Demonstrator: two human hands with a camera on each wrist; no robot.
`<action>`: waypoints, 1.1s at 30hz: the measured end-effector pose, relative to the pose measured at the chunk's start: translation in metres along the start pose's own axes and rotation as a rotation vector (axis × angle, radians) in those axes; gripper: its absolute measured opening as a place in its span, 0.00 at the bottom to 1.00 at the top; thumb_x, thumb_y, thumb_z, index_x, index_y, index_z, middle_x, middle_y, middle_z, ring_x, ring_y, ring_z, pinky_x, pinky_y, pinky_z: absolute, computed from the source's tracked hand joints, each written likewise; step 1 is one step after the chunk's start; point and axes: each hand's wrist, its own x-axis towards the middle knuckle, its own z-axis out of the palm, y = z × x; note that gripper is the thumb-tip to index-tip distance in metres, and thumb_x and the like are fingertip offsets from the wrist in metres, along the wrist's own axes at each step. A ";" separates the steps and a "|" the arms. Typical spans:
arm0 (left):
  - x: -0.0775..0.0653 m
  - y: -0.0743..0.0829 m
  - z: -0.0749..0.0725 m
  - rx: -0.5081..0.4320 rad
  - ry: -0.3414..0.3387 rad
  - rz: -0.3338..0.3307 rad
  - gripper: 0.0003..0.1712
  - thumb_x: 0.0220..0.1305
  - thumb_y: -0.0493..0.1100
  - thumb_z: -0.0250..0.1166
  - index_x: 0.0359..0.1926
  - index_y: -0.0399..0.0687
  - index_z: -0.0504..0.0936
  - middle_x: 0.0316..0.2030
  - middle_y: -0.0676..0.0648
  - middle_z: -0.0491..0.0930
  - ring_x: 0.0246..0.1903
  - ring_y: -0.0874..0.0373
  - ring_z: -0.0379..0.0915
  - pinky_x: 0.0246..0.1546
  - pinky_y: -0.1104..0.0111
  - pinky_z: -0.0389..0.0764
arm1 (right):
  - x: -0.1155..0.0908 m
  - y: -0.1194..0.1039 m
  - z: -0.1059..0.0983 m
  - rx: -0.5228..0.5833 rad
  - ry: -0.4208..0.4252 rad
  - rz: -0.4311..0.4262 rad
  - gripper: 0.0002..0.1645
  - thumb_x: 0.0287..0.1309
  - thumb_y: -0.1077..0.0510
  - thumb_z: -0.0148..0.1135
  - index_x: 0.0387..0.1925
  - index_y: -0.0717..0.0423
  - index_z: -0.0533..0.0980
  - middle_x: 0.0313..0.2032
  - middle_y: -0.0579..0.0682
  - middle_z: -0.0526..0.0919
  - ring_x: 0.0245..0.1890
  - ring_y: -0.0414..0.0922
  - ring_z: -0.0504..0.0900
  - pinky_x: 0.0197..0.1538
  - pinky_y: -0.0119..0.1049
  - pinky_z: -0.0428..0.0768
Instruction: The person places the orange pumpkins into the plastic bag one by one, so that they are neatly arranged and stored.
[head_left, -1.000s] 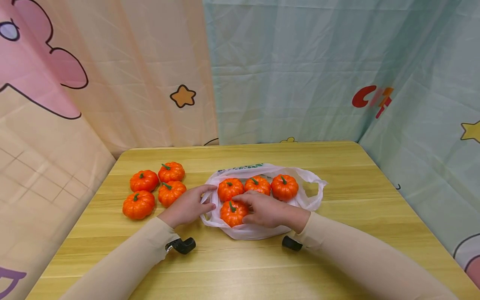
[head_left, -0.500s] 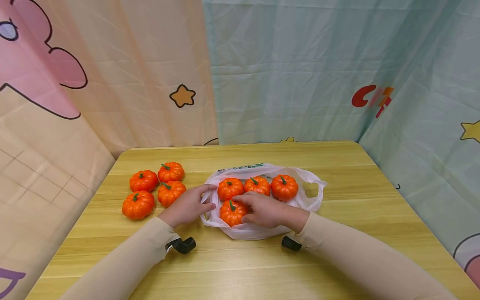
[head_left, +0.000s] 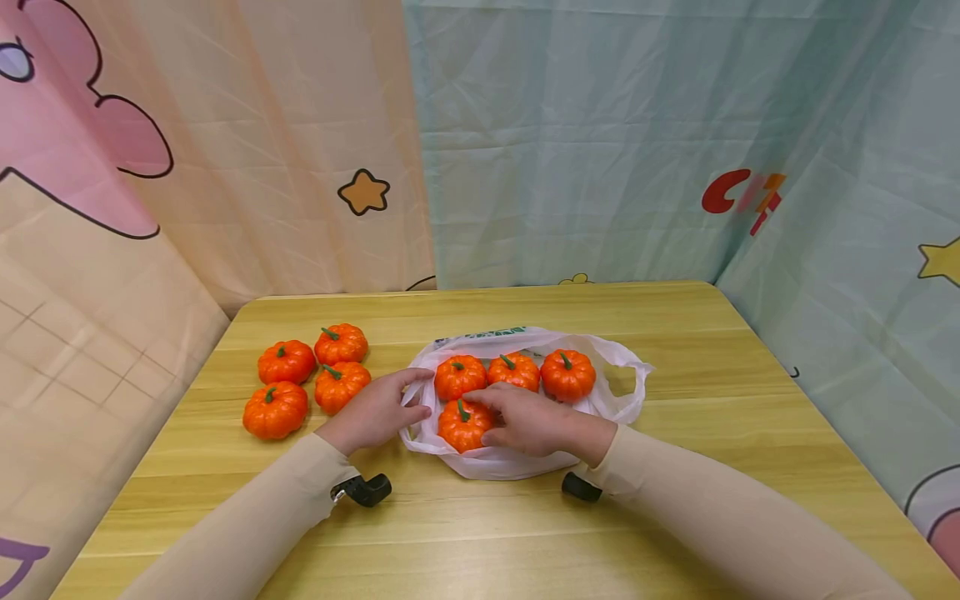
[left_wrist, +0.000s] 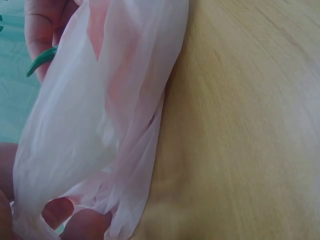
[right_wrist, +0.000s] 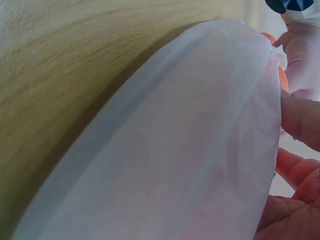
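Note:
A white plastic bag lies spread on the wooden table, its mouth facing up. Several small orange pumpkins sit inside: a back row with one pumpkin at the right, and a front pumpkin at the left. My right hand reaches into the bag and holds that front pumpkin, thumb and fingers around its right side. At the bag's left edge my left hand grips the handle; its fingertips show through the handle hole in the left wrist view. The bag's wall hides most of the right hand's palm.
Left of the bag stands a loose group of several more pumpkins, one close beside my left hand. The bag's other handle spreads to the right. Printed curtains hang behind the table.

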 end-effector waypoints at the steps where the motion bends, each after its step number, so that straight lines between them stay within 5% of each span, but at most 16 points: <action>1: 0.000 0.000 0.000 0.001 0.001 0.001 0.35 0.69 0.49 0.72 0.74 0.50 0.74 0.62 0.39 0.78 0.24 0.54 0.65 0.27 0.67 0.68 | 0.000 0.000 0.000 -0.002 0.000 0.002 0.39 0.67 0.55 0.71 0.76 0.44 0.69 0.70 0.52 0.74 0.68 0.50 0.75 0.74 0.52 0.73; 10: 0.000 0.001 -0.002 0.009 0.006 0.006 0.35 0.69 0.48 0.72 0.74 0.50 0.73 0.62 0.40 0.78 0.25 0.54 0.65 0.29 0.66 0.69 | 0.000 0.000 0.000 -0.013 0.006 0.000 0.39 0.67 0.55 0.71 0.76 0.44 0.69 0.70 0.52 0.74 0.67 0.50 0.76 0.73 0.52 0.73; 17: -0.001 0.002 -0.008 0.015 0.000 0.020 0.34 0.70 0.48 0.71 0.74 0.50 0.74 0.51 0.41 0.81 0.34 0.54 0.73 0.34 0.66 0.75 | -0.001 0.001 0.000 -0.004 0.015 -0.012 0.39 0.67 0.55 0.71 0.77 0.45 0.69 0.71 0.53 0.74 0.69 0.52 0.76 0.74 0.52 0.73; 20: -0.004 0.003 -0.011 0.012 0.006 0.024 0.34 0.70 0.49 0.70 0.74 0.50 0.74 0.58 0.41 0.82 0.45 0.51 0.79 0.41 0.64 0.82 | -0.001 0.002 -0.001 -0.011 0.021 -0.017 0.40 0.67 0.55 0.71 0.77 0.45 0.69 0.70 0.52 0.75 0.68 0.51 0.76 0.73 0.50 0.74; 26: -0.011 0.005 -0.021 0.002 0.015 0.017 0.35 0.72 0.51 0.69 0.76 0.52 0.71 0.71 0.41 0.74 0.64 0.42 0.79 0.57 0.52 0.85 | -0.008 0.000 -0.010 0.009 0.050 -0.028 0.40 0.67 0.55 0.71 0.77 0.48 0.68 0.58 0.50 0.80 0.52 0.47 0.79 0.60 0.45 0.80; 33: -0.024 0.003 -0.042 0.051 0.107 0.082 0.36 0.71 0.48 0.70 0.76 0.50 0.71 0.72 0.41 0.73 0.67 0.39 0.76 0.59 0.46 0.84 | -0.030 0.004 -0.034 -0.026 0.214 -0.073 0.36 0.68 0.56 0.70 0.75 0.51 0.71 0.72 0.55 0.73 0.67 0.55 0.78 0.64 0.51 0.82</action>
